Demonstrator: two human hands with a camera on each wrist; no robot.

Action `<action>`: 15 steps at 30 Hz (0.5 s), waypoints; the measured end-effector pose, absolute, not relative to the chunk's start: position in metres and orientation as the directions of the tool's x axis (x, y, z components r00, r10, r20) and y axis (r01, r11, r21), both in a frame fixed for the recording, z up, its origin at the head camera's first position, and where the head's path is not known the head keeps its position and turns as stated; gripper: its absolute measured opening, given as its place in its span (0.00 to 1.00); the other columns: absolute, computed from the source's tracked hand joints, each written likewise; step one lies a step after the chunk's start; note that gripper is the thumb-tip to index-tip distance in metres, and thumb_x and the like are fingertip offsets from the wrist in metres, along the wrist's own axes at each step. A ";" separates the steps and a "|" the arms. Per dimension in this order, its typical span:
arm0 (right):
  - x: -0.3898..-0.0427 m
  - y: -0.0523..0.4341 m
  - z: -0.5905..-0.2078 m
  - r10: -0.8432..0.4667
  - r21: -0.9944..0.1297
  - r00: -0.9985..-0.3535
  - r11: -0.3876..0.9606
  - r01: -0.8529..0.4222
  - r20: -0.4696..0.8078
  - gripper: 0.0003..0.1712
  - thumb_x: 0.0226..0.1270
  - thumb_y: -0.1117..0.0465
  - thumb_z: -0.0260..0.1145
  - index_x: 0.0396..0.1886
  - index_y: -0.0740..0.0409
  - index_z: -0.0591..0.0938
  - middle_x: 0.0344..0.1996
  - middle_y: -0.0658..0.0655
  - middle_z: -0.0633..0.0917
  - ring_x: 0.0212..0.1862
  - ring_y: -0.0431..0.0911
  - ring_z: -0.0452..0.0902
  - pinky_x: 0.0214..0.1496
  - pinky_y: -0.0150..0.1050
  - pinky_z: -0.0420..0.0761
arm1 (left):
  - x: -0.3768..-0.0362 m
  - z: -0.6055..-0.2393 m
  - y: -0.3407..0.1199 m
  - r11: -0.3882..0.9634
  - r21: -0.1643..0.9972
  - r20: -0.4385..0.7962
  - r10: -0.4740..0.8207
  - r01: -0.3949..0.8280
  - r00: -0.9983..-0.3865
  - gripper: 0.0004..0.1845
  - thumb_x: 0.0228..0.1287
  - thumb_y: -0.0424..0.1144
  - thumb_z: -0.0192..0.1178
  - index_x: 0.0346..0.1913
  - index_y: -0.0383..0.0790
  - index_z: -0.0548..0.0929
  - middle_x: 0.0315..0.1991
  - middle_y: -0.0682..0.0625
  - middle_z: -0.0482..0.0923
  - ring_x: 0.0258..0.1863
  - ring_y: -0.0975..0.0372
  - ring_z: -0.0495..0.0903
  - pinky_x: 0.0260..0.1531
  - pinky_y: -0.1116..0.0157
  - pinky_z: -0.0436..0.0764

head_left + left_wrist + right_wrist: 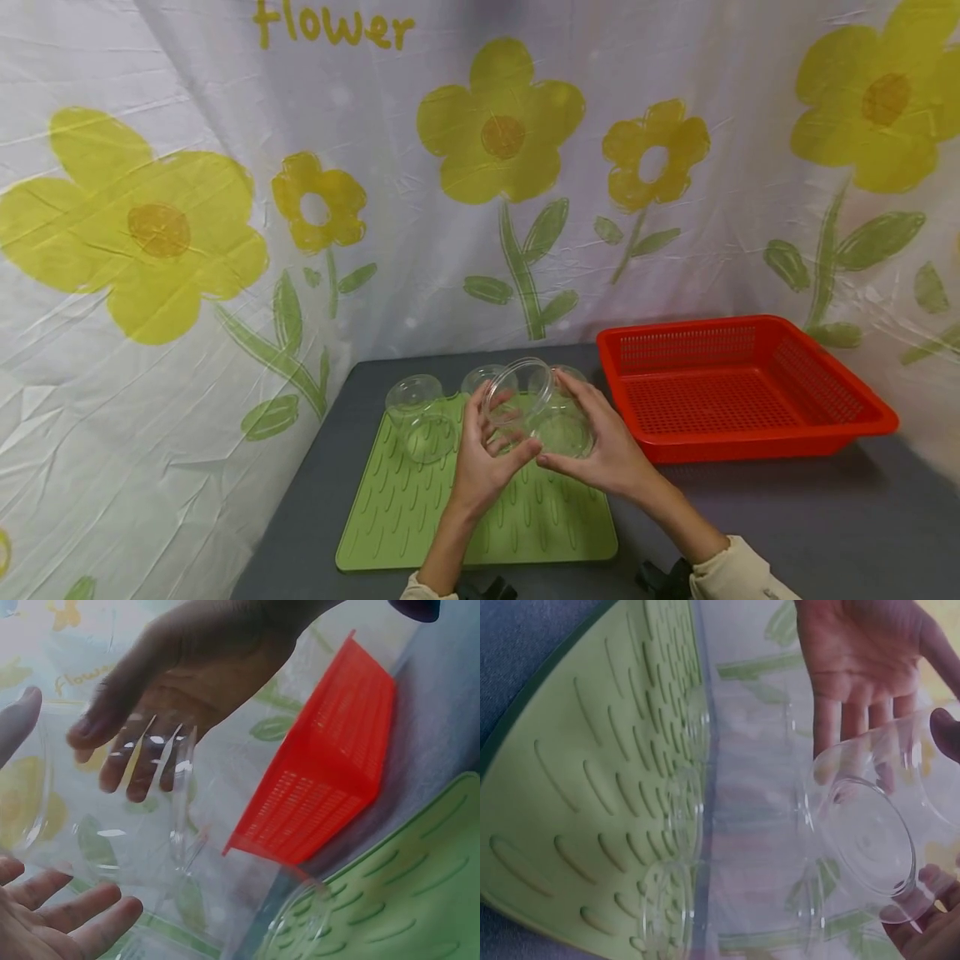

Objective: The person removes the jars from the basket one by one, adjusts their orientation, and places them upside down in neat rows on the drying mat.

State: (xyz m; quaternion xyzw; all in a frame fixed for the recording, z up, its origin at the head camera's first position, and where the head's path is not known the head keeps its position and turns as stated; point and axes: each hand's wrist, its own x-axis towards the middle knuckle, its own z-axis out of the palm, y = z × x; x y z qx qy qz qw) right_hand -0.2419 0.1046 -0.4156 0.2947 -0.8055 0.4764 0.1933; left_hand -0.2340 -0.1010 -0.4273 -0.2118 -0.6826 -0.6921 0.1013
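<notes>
A clear plastic cup is held tilted in the air between my two hands, over the green mat. My left hand grips its left side, fingers spread behind the clear wall. From the other side my right hand holds it, thumb low and fingers near the rim. The right wrist view shows the cup's round base between the hands. More clear cups stand on the mat: one at the left, one behind my left hand, and one partly hidden by my right hand.
A red perforated basket stands on the dark grey table, right of the mat. A white cloth printed with yellow flowers hangs behind the table and down its left side.
</notes>
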 end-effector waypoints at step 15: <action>-0.240 0.109 -0.418 -0.346 -0.612 -0.737 0.411 -0.676 0.581 0.64 0.46 0.52 0.87 0.81 0.42 0.60 0.72 0.54 0.72 0.72 0.53 0.66 0.66 0.64 0.75 | -0.239 -0.395 -0.122 0.324 0.792 0.461 0.239 0.518 -0.854 0.56 0.56 0.62 0.73 0.81 0.65 0.50 0.81 0.52 0.54 0.77 0.46 0.61 0.69 0.38 0.69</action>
